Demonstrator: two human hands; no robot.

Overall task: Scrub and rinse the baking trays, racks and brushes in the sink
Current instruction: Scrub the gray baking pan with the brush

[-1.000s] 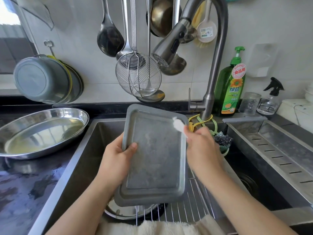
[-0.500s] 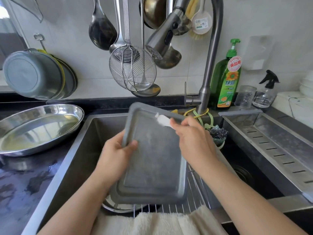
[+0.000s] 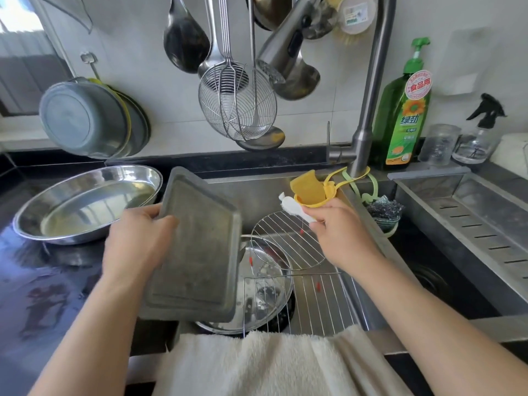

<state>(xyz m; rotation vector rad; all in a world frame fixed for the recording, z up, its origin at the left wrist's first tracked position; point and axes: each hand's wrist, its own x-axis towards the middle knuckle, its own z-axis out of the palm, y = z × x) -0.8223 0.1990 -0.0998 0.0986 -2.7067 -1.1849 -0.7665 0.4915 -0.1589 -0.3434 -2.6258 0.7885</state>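
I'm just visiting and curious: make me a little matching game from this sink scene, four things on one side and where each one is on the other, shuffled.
Things:
1. grey baking tray
2. white brush
3. round wire rack
4. green soap bottle

Places:
a. standing on the counter behind the faucet
b. leaning inside the sink
c. pinched in the right hand
d. held up by the left hand

Pairs: 1-d, 2-c, 3-b, 4-a

White tiled wall (image 3: 148, 38), dark countertop (image 3: 43, 295), daylit window (image 3: 20, 27)
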